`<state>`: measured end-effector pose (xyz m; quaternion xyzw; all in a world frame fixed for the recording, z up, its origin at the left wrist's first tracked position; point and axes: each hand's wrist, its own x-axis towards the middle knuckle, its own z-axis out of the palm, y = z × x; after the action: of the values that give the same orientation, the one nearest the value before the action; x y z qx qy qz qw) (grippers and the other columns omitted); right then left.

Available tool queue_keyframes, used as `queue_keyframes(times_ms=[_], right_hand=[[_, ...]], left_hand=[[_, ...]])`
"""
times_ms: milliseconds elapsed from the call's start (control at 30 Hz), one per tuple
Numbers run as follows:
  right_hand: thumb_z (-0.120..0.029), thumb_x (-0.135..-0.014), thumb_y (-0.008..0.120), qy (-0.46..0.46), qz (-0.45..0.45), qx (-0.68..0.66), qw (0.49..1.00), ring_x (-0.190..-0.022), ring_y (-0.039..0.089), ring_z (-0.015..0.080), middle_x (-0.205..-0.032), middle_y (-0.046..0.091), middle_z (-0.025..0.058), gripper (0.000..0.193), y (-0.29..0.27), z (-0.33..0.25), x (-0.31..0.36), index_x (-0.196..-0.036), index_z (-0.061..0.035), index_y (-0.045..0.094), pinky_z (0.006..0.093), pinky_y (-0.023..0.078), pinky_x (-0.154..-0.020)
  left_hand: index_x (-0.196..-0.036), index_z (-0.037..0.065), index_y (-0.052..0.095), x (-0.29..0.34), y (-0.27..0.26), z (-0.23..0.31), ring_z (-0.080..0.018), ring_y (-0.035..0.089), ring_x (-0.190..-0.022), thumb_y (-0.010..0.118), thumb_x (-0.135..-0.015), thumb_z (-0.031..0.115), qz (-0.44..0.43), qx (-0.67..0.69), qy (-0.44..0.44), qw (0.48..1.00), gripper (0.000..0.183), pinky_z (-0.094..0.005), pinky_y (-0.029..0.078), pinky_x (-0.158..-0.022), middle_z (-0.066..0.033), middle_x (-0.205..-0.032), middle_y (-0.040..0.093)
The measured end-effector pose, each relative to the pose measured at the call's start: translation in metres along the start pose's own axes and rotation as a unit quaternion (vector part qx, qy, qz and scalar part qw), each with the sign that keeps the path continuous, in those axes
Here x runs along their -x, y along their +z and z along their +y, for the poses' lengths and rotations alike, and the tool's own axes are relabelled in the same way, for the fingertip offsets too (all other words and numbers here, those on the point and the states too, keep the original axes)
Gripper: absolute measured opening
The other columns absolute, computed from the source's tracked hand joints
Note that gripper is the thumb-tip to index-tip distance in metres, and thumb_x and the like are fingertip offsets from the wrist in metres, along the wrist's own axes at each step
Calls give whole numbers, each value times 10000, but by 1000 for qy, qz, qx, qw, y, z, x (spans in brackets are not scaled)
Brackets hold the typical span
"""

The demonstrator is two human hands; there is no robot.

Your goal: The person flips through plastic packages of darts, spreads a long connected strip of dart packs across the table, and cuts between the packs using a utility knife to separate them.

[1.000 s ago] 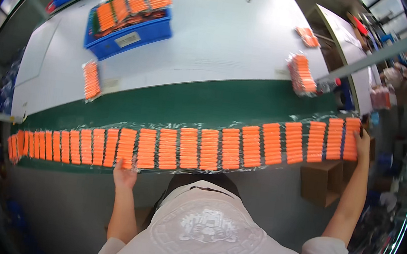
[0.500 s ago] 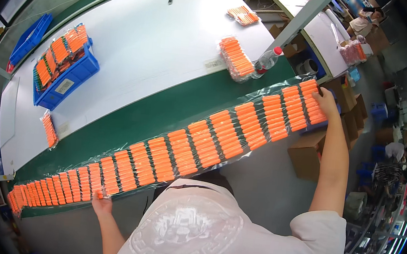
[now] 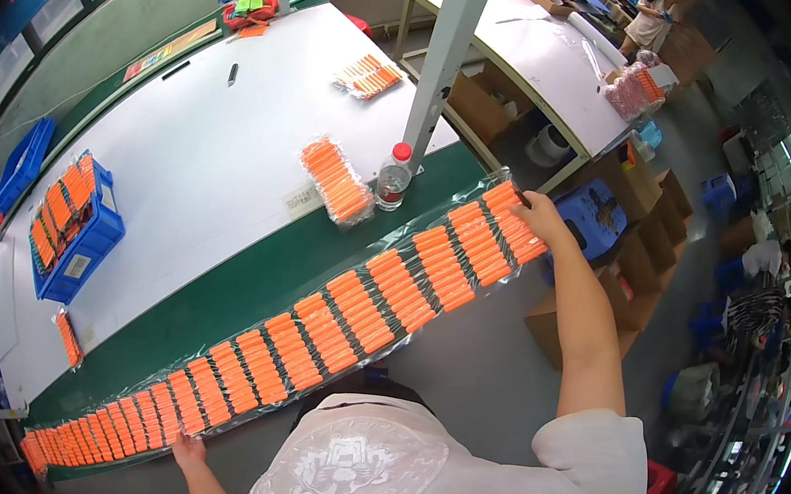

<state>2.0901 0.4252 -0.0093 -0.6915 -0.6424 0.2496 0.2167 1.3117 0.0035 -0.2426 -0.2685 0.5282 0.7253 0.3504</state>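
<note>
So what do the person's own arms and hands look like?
The left hand and right hand are bare, and so are the left forearm and right forearm. A short, loose, pale sleeve shows on the right side, without visible markings.

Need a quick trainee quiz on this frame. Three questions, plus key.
1. Which hand is at the upper-right end of the long orange strip?
2. True or false: the red-capped bottle is lying on its side.
3. What colour are most items in the blue bin with the white label? A) white B) orange C) black

Key: 1. Right hand. 2. False; it stands upright. 3. B.
</note>
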Motion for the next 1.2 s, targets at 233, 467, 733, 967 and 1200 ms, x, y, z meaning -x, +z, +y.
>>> queue_keyframes(times_ms=[233, 467, 733, 967, 1200], right_hand=[[-187, -849, 692, 26, 1, -39, 999, -711, 577, 164, -761, 629, 93, 257, -4, 2, -4, -978, 31, 648, 346, 459, -676], [-169, -846, 678, -24, -47, -69, 996, -717, 542, 118, -764, 625, 56, 220, 23, 32, -50, -939, 28, 644, 327, 459, -674], [-125, -909, 588, -19, -179, -133, 975, -814, 567, 91, -903, 640, 3, 206, 17, 96, -76, -1054, 11, 642, 274, 468, -737], [-182, -941, 611, 29, -245, -201, 948, -902, 606, 138, -1021, 655, 46, 291, 47, 145, -100, -1147, 23, 618, 311, 486, -818], [-163, -956, 589, 58, -271, -201, 940, -912, 621, 155, -1051, 663, 69, 294, 43, 154, -109, -1175, 33, 600, 310, 498, -823]], left_hand=[[-953, 64, 604, -10, -6, -6, -149, 544, -749, 448, -996, 185, 8, 32, -29, 999, 201, -357, 410, -762, -10, -818, 642], [-984, 66, 581, -1, -25, 1, -184, 536, -903, 508, -957, 255, 62, -34, -33, 997, 204, -416, 457, -899, -23, -923, 599], [-1342, 7, 451, 142, 39, -79, -345, 507, -1194, 616, -906, 235, 165, -168, 53, 970, 519, -539, 440, -937, -192, -1352, 481], [-1173, 61, 565, 263, 64, -169, -182, 603, -879, 633, -901, 283, 110, -373, 21, 921, 358, -388, 493, -720, -65, -1050, 620], [-1110, 84, 590, 332, 62, -229, -144, 613, -863, 635, -909, 317, 5, -494, -40, 869, 311, -325, 490, -719, -23, -983, 633]])
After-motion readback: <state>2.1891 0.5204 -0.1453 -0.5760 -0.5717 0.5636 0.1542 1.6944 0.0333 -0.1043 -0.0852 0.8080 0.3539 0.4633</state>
